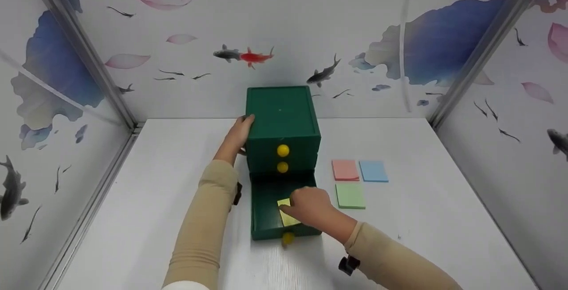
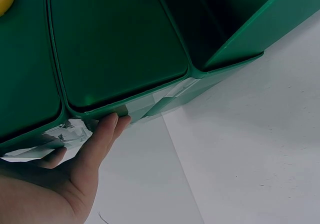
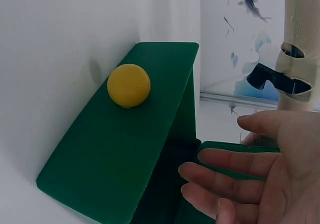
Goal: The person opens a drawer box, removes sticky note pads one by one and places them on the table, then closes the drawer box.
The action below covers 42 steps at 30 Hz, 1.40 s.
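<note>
A green drawer cabinet (image 1: 283, 112) stands on the table, its bottom drawer (image 1: 266, 212) pulled out. Inside that drawer lies a yellow sticky-note pad (image 1: 289, 220), partly covered by my right hand (image 1: 313, 205) above it. In the right wrist view, the fingers (image 3: 225, 181) of this hand are spread and loosely bent, with nothing held, beside the drawer front (image 3: 100, 154) and its round yellow knob (image 3: 129, 85). My left hand (image 1: 238, 132) rests against the cabinet's left side; the left wrist view shows its fingertips (image 2: 107, 124) touching the clear tape there.
Right of the cabinet lie a pink sticky-note pad (image 1: 345, 170), a blue pad (image 1: 373, 171) and a green pad (image 1: 350, 196). The two upper drawers, with yellow knobs (image 1: 282, 150), are closed. Behind the white table (image 1: 399, 236) stands a patterned wall (image 1: 284, 23).
</note>
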Each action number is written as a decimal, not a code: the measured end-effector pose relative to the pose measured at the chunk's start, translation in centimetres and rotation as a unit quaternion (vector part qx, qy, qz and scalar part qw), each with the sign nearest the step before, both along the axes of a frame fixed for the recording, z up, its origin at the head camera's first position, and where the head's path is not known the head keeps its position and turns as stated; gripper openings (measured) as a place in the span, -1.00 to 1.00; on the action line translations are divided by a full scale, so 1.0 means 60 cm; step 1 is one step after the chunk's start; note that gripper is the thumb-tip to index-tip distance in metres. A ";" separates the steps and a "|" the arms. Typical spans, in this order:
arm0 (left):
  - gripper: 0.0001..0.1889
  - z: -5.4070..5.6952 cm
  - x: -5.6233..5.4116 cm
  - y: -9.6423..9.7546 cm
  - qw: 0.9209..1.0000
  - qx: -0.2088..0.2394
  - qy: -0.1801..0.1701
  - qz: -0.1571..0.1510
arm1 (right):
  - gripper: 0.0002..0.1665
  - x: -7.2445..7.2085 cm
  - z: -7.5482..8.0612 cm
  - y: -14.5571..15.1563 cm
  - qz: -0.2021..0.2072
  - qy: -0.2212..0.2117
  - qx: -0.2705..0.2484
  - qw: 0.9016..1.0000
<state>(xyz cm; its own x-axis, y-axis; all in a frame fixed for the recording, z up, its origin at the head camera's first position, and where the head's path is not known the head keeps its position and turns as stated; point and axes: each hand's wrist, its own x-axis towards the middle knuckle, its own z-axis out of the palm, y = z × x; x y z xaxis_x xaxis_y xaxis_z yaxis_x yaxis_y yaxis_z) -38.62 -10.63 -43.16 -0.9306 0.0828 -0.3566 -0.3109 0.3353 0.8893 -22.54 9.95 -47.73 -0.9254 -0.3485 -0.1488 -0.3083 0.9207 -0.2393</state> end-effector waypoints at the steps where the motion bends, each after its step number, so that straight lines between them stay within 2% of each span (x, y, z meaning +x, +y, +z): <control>1: -0.23 -0.001 0.000 0.000 1.000 0.000 0.000 0.000 | -0.51 -0.004 0.001 -0.001 -0.004 -0.008 0.001 1.000; 6: -0.23 -0.002 -0.001 0.001 1.000 -0.005 0.001 0.000 | -0.54 -0.029 0.003 -0.001 -0.010 -0.043 -0.001 0.999; 11: -0.22 0.001 0.000 0.000 1.000 -0.008 0.005 -0.003 | -0.58 -0.054 0.001 0.003 -0.007 -0.101 -0.019 0.995; 21: -0.22 0.002 0.001 -0.002 1.000 -0.006 0.007 -0.009 | -0.33 -0.093 -0.008 0.012 -0.012 -0.203 -0.032 0.979; 29: -0.23 0.000 0.002 0.002 1.000 -0.009 0.005 -0.002 | -0.16 -0.111 -0.029 0.022 -0.039 -0.244 -0.045 0.968; 34: -0.23 -0.001 0.002 0.004 1.000 -0.006 0.008 0.000 | -0.16 -0.117 -0.036 0.023 -0.050 -0.273 -0.054 0.959; 42: -0.24 0.000 0.005 0.001 1.000 -0.005 0.009 0.002 | -0.19 -0.115 -0.043 0.022 -0.048 -0.268 -0.051 0.961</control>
